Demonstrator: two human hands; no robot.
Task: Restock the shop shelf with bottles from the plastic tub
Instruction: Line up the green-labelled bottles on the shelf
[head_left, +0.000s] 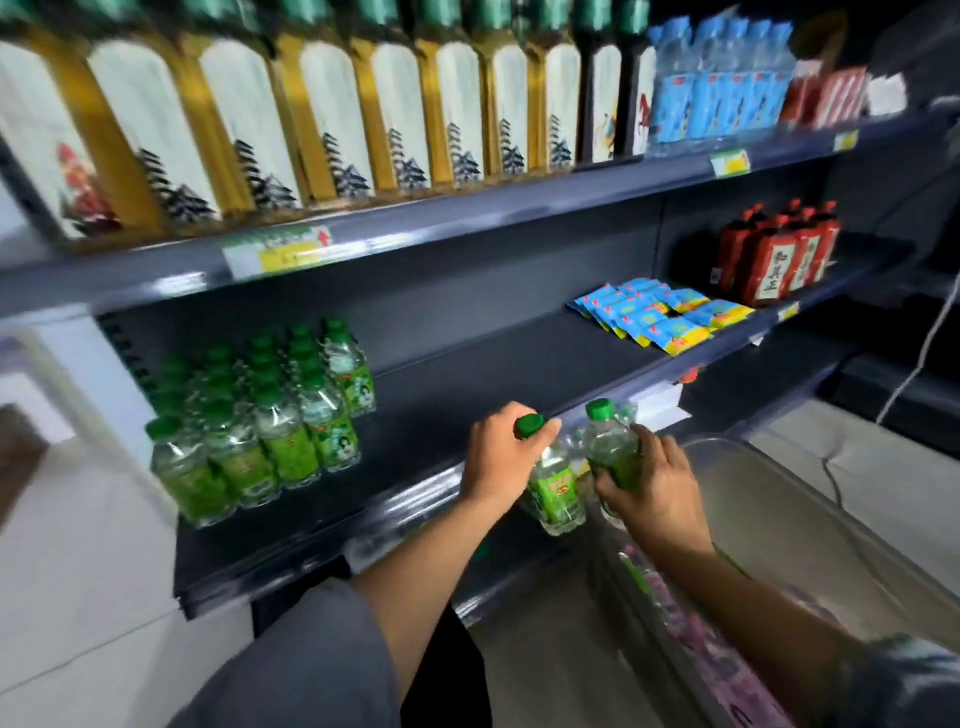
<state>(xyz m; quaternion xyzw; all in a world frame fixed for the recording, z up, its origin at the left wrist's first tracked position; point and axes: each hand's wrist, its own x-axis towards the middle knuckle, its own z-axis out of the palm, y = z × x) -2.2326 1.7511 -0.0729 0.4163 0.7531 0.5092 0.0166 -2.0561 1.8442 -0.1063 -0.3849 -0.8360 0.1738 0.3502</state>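
My left hand (498, 457) grips a clear bottle with a green cap and green label (556, 493) by its neck, just in front of the dark shelf's front edge (415, 488). My right hand (654, 493) holds a second green-capped bottle (610, 447) by its body, right beside the first. Both bottles are upright, above the near rim of the clear plastic tub (779, 499) at lower right. On the same shelf at the left stands a block of several matching green bottles (260, 421). The tub's contents are blurred.
Blue and yellow packets (660, 317) and red-labelled bottles (779, 254) sit at the shelf's right. The upper shelf (467, 213) carries tall white-and-gold boxes (332, 119) and blue packs (717, 98). A bare stretch of shelf (467, 395) lies between the green bottles and the packets.
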